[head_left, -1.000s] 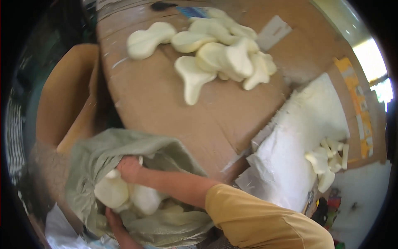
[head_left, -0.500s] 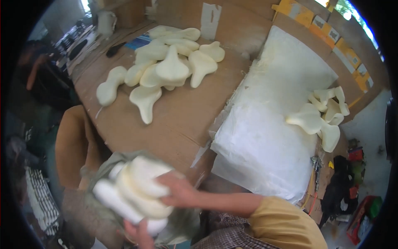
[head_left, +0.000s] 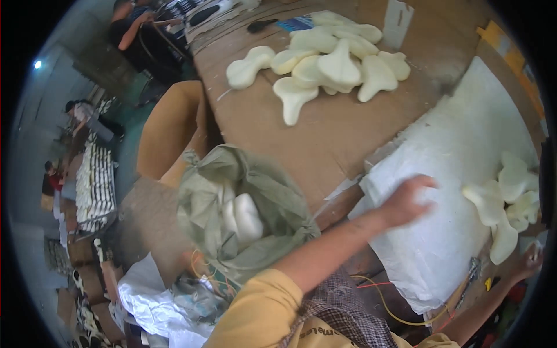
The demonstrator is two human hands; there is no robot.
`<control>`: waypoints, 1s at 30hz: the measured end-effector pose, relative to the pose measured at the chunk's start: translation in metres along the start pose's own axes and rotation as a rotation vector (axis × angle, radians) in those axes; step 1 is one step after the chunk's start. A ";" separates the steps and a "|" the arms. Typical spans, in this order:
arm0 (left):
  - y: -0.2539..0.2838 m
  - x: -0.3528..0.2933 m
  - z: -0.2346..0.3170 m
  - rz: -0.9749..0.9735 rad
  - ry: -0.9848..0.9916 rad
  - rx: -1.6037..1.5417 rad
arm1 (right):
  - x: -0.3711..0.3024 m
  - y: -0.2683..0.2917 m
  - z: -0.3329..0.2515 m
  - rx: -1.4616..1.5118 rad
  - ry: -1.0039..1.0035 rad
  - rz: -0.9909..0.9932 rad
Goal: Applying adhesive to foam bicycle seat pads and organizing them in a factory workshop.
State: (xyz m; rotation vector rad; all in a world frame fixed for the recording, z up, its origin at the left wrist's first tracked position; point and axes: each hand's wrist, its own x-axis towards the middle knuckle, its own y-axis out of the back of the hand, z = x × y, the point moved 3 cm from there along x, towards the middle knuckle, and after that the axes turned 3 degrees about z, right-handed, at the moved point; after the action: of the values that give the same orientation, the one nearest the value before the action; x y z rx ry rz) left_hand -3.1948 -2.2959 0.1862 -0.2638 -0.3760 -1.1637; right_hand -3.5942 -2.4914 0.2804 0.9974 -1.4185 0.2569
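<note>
My left hand (head_left: 409,200) reaches over the white sheet-covered pad (head_left: 418,255), its fingers blurred but spread, with nothing in them. At the far right edge is my right hand (head_left: 529,262), near a pile of cream foam saddle pads (head_left: 488,200); its fingers are too small and dim to read. A grey-green cloth sack (head_left: 261,168) stands gaping left of my left forearm. Inside it lie white foam pads (head_left: 248,217), touched by neither hand. Another heap of cream saddle-shaped foam pads (head_left: 339,64) rests on the brown cardboard-covered table (head_left: 278,145).
An open cardboard box (head_left: 171,130) stands beside the table's left edge. Crumpled white plastic (head_left: 151,296) lies below the sack. A yellow hose (head_left: 394,316) runs near my lap. Other people (head_left: 142,35) are at the far left, by a rack of stacked pale pieces (head_left: 96,185).
Both hands have let go of the white foam pads, which now lie in the sack. My hands have moved right, and the view has turned left.
</note>
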 end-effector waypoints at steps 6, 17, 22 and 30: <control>0.294 -0.243 -0.141 0.906 0.622 0.562 | -0.178 -0.214 -0.313 0.933 -0.546 -0.852; 0.410 -0.555 -0.114 0.960 1.264 0.544 | -0.405 -0.252 -0.697 0.883 -0.458 -2.185; 0.324 -0.400 -0.083 1.156 1.057 0.180 | -0.387 -0.255 -0.646 1.149 -0.612 -1.976; 0.162 -0.107 0.039 0.133 0.452 1.086 | -0.243 -0.207 -0.453 1.676 -1.341 -1.275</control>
State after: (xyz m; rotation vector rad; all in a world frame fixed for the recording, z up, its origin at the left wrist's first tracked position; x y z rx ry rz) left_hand -3.0879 -2.1297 0.1749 0.8929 -0.5229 -0.7215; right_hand -3.1846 -2.1995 0.0466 3.6819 -0.9749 -0.4102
